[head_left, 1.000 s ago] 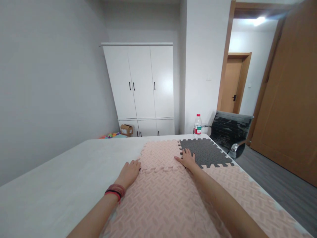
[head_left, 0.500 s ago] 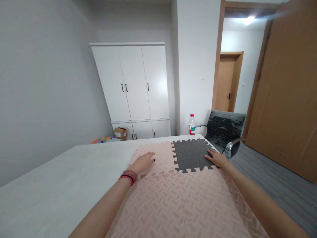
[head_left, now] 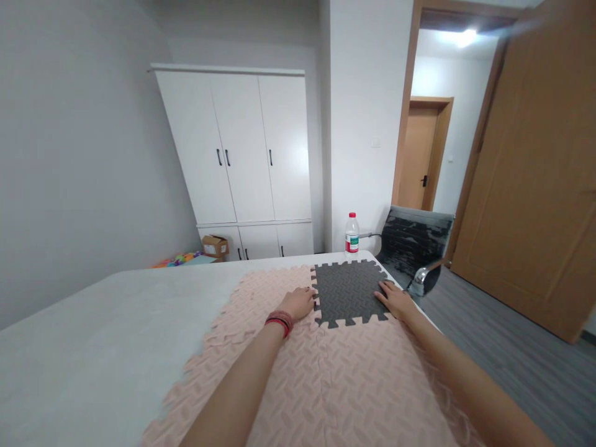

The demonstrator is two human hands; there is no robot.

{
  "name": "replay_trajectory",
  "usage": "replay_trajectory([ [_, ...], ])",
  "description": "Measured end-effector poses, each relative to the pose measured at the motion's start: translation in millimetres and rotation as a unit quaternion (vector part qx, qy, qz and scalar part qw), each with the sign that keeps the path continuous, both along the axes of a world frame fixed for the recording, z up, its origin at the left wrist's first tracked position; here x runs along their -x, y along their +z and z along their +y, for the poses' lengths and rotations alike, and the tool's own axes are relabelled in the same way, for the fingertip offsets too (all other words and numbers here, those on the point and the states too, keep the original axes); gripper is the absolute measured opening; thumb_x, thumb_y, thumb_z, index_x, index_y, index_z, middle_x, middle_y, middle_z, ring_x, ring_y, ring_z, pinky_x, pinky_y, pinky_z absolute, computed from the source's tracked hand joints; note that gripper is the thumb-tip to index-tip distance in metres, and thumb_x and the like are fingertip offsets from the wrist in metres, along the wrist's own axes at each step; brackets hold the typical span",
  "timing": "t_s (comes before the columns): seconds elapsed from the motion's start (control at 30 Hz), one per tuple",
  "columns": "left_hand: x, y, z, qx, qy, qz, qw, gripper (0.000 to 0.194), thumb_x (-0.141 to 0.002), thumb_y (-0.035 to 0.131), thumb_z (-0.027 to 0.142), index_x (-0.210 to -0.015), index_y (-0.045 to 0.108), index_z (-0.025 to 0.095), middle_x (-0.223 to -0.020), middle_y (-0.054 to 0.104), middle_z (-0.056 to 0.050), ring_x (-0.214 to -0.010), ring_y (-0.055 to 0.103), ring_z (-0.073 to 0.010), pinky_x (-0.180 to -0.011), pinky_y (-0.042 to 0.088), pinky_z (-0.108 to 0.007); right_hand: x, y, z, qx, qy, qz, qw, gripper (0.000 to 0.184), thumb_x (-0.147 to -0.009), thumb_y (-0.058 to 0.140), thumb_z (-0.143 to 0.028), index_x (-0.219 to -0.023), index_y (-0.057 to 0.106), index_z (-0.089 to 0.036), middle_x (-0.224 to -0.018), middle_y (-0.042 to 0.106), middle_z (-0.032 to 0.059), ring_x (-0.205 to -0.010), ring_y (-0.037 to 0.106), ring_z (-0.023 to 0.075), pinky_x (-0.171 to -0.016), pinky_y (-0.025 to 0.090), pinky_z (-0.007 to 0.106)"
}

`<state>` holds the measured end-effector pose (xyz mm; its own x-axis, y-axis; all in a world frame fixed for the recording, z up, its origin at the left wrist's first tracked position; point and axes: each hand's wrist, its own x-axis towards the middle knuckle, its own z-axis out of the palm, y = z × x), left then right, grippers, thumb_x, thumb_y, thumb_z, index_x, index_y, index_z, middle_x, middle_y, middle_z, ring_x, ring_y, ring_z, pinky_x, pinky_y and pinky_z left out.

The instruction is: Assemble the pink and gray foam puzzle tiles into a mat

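**Head view: dark foam tile flanked from both sides**

Palm down at the left hand, fingers loosely together, nothing pinched; fingertips at the toothed seam between the dark foam tile and the far pink tile. Opposite, at the right hand, thumb parted from the fingers, tips resting over the dark tile's right edge — nothing gripped there either.

Just rightward from the left hand, just leftward from the right: hence a place squarely between. Right hand the nearer by a little, with tips on the tile itself. No clear long axis, roughly square; teeth along the near edge against the near pink tiles — locked or merely overlapping, hard to say.

Farther out, white table to the left, upright bottle beyond the far edge, black chair to the right.
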<state>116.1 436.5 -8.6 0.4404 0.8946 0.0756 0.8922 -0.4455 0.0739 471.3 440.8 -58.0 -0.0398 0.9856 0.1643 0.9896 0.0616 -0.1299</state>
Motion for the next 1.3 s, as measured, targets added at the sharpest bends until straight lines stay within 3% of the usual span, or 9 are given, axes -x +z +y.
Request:
replay_trajectory([
  [0.17,4.8,21.3,30.5,0.040,0.039,0.010,0.998,0.033,-0.089,0.055,0.038,-0.116,0.056,0.019,-0.118,0.058,-0.008,-0.100,0.059,-0.0195,-0.085,0.052,-0.041,4.2,3.9,-3.9,-0.006,-0.007,-0.001,1.000,0.061,-0.095,0.022,-0.053,-0.144,0.034,-0.019,-0.150,0.032,0.0105,-0.138,0.027,0.0225,-0.105,0.032,0.045],
  [0.33,-0.4,34.5,73.1,0.014,0.083,0.011,0.996,0.038,-0.089,0.056,0.038,-0.121,0.053,0.018,-0.122,0.056,-0.009,-0.104,0.058,-0.0217,-0.088,0.051,-0.044,7.8,7.6,-3.4,-0.018,-0.017,0.005,1.000,0.058,-0.096,0.021,-0.051,-0.142,0.038,-0.020,-0.148,0.037,0.0092,-0.136,0.031,0.0218,-0.105,0.033,0.044],
  [0.53,-11.1,6.1,101.1,-0.026,0.083,0.017,0.996,0.036,-0.089,0.056,0.037,-0.118,0.054,0.017,-0.121,0.056,-0.009,-0.106,0.057,-0.0221,-0.089,0.050,-0.045,8.3,6.1,1.7,-0.033,-0.019,0.016,0.999,0.059,-0.094,0.023,-0.053,-0.141,0.041,-0.022,-0.147,0.039,0.0072,-0.134,0.036,0.0221,-0.105,0.034,0.044],
  [0.73,-4.0,-12.1,109.1,-0.049,0.059,0.013,0.997,0.039,-0.089,0.056,0.038,-0.122,0.052,0.018,-0.127,0.053,-0.009,-0.111,0.054,-0.0239,-0.093,0.048,-0.048,8.5,3.8,1.3,-0.039,-0.017,0.026,0.999,0.060,-0.095,0.022,-0.052,-0.140,0.041,-0.019,-0.146,0.040,0.0087,-0.135,0.034,0.0223,-0.105,0.032,0.042],
  [0.9,-2.8,-14.6,98.1,-0.057,0.057,0.007,0.997,0.044,-0.089,0.055,0.038,-0.128,0.048,0.020,-0.135,0.048,-0.010,-0.118,0.050,-0.0266,-0.098,0.044,-0.052,8.0,4.6,2.5,-0.042,-0.019,0.030,0.998,0.058,-0.094,0.024,-0.051,-0.140,0.043,-0.020,-0.146,0.041,0.0076,-0.133,0.036,0.0206,-0.104,0.033,0.038],
  [1.07,-6.5,-6.6,62.5,-0.044,0.042,0.010,0.998,0.045,-0.089,0.054,0.038,-0.130,0.046,0.021,-0.135,0.047,-0.011,-0.119,0.050,-0.0270,-0.097,0.045,-0.052,10.2,8.1,-0.5,-0.047,-0.025,0.039,0.998,0.056,-0.094,0.027,-0.051,-0.138,0.046,-0.022,-0.144,0.043,0.0075,-0.132,0.038,0.0204,-0.102,0.035,0.037],
  [1.2,-1.4,15.7,22.7,-0.002,-0.009,0.017,1.000,0.046,-0.091,0.052,0.040,-0.132,0.045,0.020,-0.136,0.049,-0.011,-0.120,0.050,-0.0268,-0.097,0.045,-0.052,12.5,8.6,-3.4,-0.051,-0.031,0.045,0.997,0.055,-0.094,0.029,-0.048,-0.138,0.046,-0.020,-0.143,0.044,0.0089,-0.131,0.039,0.0212,-0.103,0.035,0.038],
  [1.3,3.5,37.0,-12.6,0.012,-0.059,0.014,0.998,0.046,-0.094,0.039,0.033,-0.138,0.040,0.020,-0.144,0.043,-0.012,-0.130,0.043,-0.0249,-0.106,0.038,-0.047,12.7,8.3,-4.1,-0.050,-0.034,0.048,0.997,0.054,-0.093,0.032,-0.047,-0.137,0.047,-0.020,-0.142,0.045,0.0095,-0.130,0.041,0.0216,-0.103,0.034,0.039],
])
